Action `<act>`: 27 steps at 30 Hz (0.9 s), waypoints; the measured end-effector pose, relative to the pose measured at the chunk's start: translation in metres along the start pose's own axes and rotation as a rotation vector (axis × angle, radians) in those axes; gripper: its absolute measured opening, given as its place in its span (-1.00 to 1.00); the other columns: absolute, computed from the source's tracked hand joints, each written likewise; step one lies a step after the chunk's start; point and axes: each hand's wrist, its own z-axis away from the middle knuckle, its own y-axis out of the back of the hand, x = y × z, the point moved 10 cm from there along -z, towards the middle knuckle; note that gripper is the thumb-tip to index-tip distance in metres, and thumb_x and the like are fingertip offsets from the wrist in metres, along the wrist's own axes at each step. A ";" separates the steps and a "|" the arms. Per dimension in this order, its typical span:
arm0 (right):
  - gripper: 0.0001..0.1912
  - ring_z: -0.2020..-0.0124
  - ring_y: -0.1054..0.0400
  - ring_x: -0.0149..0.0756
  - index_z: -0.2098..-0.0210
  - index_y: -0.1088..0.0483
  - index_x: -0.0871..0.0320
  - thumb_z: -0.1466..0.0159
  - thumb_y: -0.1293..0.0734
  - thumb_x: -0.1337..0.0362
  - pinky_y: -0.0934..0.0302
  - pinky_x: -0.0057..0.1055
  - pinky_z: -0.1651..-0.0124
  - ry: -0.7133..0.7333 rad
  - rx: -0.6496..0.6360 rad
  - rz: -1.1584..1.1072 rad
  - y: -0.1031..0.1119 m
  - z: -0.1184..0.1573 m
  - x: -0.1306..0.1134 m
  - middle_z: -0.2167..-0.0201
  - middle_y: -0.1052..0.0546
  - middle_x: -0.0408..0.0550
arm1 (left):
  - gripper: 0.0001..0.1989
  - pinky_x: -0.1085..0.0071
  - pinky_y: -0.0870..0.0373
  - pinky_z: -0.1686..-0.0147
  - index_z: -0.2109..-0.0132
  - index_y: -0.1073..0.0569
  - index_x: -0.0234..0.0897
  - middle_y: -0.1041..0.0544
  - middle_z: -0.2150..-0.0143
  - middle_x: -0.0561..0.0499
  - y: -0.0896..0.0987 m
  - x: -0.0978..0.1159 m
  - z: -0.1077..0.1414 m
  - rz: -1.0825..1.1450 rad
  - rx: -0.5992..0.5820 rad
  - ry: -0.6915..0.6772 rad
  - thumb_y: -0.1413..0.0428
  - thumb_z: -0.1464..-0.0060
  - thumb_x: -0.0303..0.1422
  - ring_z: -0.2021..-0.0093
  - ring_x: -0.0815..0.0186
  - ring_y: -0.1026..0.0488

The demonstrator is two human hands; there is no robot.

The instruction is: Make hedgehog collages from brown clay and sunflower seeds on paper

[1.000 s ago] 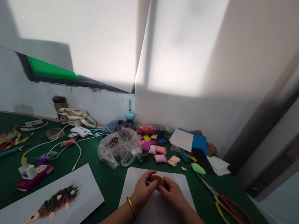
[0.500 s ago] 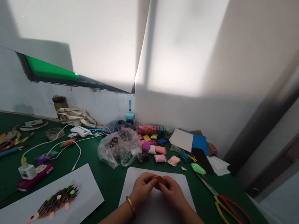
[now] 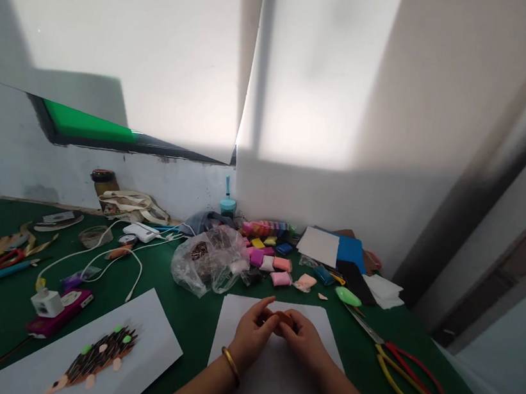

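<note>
Both forearms come in from the near edge and angle inward, meeting over the white paper [image 3: 282, 380] on the green counter [image 3: 198, 324]. Here's the left hand [image 3: 252, 331], gold bangle [image 3: 230, 366] at its wrist, thumb pressed to the piece of brown clay [image 3: 282, 322], one finger lifted and pointing away toward the far side. The right hand [image 3: 305, 341] comes in from the right, its fingers bent and clamped on the clay's right side, thumb on the near face. So the clay sits between the two hands, above the paper's far half, gripped by the fingers of both! Over to the left, a sheet with a hedgehog figure [image 3: 99, 359] lies at a slant. Big scissors [image 3: 409, 374] rest on the right, handles nearest. Beyond the hands, a clear plastic bag [image 3: 209, 260] sits just left of the colourful clay packets [image 3: 268, 261].
</note>
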 end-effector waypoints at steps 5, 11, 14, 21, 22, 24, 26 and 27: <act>-0.86 0.42 -0.29 -0.31 0.46 -0.31 0.15 -0.13 -0.21 0.21 -0.14 -0.43 0.36 0.005 -0.035 -0.003 -0.003 0.000 -0.003 0.50 -0.41 -0.15 | -0.78 0.31 -0.34 0.15 0.21 -0.56 -0.17 -0.49 0.26 -0.06 -0.004 0.013 0.002 -0.169 -0.037 -0.151 -0.09 -0.03 -0.25 0.22 0.23 -0.40; -0.84 0.41 -0.29 -0.31 0.44 -0.32 0.16 -0.13 -0.20 0.21 -0.13 -0.43 0.36 0.001 -0.035 0.010 -0.003 0.001 -0.003 0.49 -0.42 -0.14 | -0.64 0.33 -0.35 0.18 -0.02 -0.44 -0.15 -0.47 0.21 -0.04 -0.004 0.010 0.002 -0.212 -0.049 -0.144 -0.08 -0.05 -0.29 0.22 0.27 -0.39; -0.87 0.43 -0.27 -0.33 0.44 -0.32 0.16 -0.13 -0.20 0.24 -0.11 -0.45 0.38 0.021 -0.054 0.026 -0.005 0.001 -0.003 0.50 -0.41 -0.15 | -0.76 0.36 -0.34 0.17 0.15 -0.54 -0.17 -0.47 0.27 -0.03 -0.009 0.016 0.003 -0.282 -0.090 -0.187 -0.03 -0.09 -0.27 0.23 0.29 -0.39; -0.81 0.36 -0.31 -0.29 0.33 -0.35 0.16 -0.13 -0.25 0.18 -0.15 -0.43 0.33 0.045 -0.062 -0.009 -0.006 0.000 -0.005 0.41 -0.45 -0.11 | -0.73 0.33 -0.34 0.16 0.17 -0.51 -0.24 -0.50 0.26 -0.05 0.002 0.013 0.001 -0.283 -0.002 -0.134 0.02 -0.12 -0.24 0.21 0.25 -0.42; -0.80 0.35 -0.32 -0.28 0.31 -0.36 0.16 -0.13 -0.25 0.17 -0.16 -0.43 0.31 0.043 -0.063 -0.014 -0.006 0.000 -0.004 0.40 -0.46 -0.10 | -0.71 0.33 -0.33 0.16 0.18 -0.51 -0.25 -0.50 0.26 -0.06 0.002 0.012 0.001 -0.280 -0.002 -0.126 0.03 -0.13 -0.23 0.21 0.25 -0.42; -0.80 0.35 -0.33 -0.28 0.34 -0.36 0.16 -0.14 -0.25 0.16 -0.16 -0.42 0.31 0.033 -0.055 0.006 -0.005 -0.001 -0.002 0.41 -0.46 -0.10 | -0.70 0.32 -0.33 0.15 0.17 -0.51 -0.26 -0.50 0.25 -0.06 0.002 0.012 0.001 -0.277 0.003 -0.119 0.05 -0.14 -0.22 0.20 0.25 -0.42; -0.80 0.38 -0.32 -0.29 0.39 -0.36 0.16 -0.14 -0.24 0.15 -0.15 -0.43 0.35 0.021 -0.047 0.033 -0.005 -0.001 0.000 0.45 -0.46 -0.12 | -0.69 0.32 -0.33 0.17 0.11 -0.49 -0.24 -0.49 0.22 -0.06 0.003 0.012 0.001 -0.275 0.015 -0.117 0.02 -0.12 -0.21 0.20 0.25 -0.41; -0.80 0.40 -0.31 -0.30 0.41 -0.35 0.16 -0.15 -0.24 0.15 -0.14 -0.44 0.36 0.016 -0.047 0.042 -0.006 -0.001 0.001 0.46 -0.45 -0.13 | -0.69 0.33 -0.33 0.18 0.10 -0.49 -0.23 -0.49 0.22 -0.06 0.002 0.013 0.002 -0.281 0.012 -0.123 0.00 -0.10 -0.21 0.21 0.25 -0.41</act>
